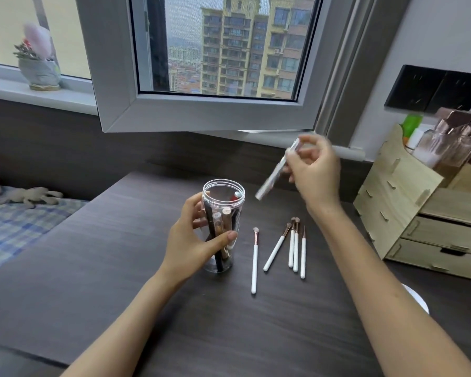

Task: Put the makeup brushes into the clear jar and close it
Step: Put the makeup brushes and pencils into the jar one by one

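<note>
A clear jar [223, 191] stands open on the dark desk, tilted slightly, with several dark and gold sticks inside it. My left hand [193, 240] grips the jar's side. My right hand [314, 170] is raised above and to the right of the jar, pinching a blurred silvery stick-shaped item [272, 176] that points down toward the jar's mouth. Several white-handled makeup brushes [294, 246] lie on the desk to the right of the jar, one of them [254, 259] apart from the others. No lid can be made out for certain.
A wooden drawer organiser [424, 213] with bottles on top stands at the right. A white round object [416, 297] peeks from behind my right forearm. An open window frame [201, 115] overhangs the desk's back. A bed with a checked sheet [19, 221] lies to the left.
</note>
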Demonstrator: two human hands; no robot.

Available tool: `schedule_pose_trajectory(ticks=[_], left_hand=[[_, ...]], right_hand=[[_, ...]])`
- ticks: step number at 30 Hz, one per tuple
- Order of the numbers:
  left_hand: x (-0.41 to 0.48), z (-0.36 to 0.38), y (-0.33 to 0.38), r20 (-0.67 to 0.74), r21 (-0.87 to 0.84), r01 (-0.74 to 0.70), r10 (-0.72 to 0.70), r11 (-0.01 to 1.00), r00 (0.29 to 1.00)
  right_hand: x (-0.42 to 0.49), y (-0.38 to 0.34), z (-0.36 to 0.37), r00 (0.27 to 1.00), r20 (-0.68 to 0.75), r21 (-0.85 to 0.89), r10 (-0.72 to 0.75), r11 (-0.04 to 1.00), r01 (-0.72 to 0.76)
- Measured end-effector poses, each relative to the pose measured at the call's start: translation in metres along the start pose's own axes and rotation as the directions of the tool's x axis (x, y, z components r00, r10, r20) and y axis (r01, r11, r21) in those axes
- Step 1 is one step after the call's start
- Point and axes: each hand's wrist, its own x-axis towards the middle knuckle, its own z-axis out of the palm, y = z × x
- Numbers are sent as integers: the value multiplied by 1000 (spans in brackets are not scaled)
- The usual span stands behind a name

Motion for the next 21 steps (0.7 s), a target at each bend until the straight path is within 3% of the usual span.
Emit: schedule_pose_trajectory(ticks=[2,3,6,9,16,18,21], left_hand=[[-1,0,0,0,7,0,0,1000,1000],[-1,0,0,2,10,1,-1,1000,1000],[-1,0,2,5,12,5,-5,1000,1000],[-1,-1,2,11,17,0,-1,1000,1000],[-1,0,1,6,26,2,-2,1000,1000],[-1,0,1,1,24,4,-4,1000,1000],[-1,0,0,0,23,-4,4,1000,1000]], right_hand=[[-10,-28,-4,995,10,159,-100,983,97],[-15,-38,-3,989,39,154,-145,978,137],[-28,-39,10,949,223,-36,-225,970,238],[-36,-26,22,889,416,-196,-194,935,296],[-27,-26,25,802,576,-368,-159,826,428],[-22,-27,19,781,616,-324,-102,871,369],[-8,-12,-4,897,442,-247,7,962,114]])
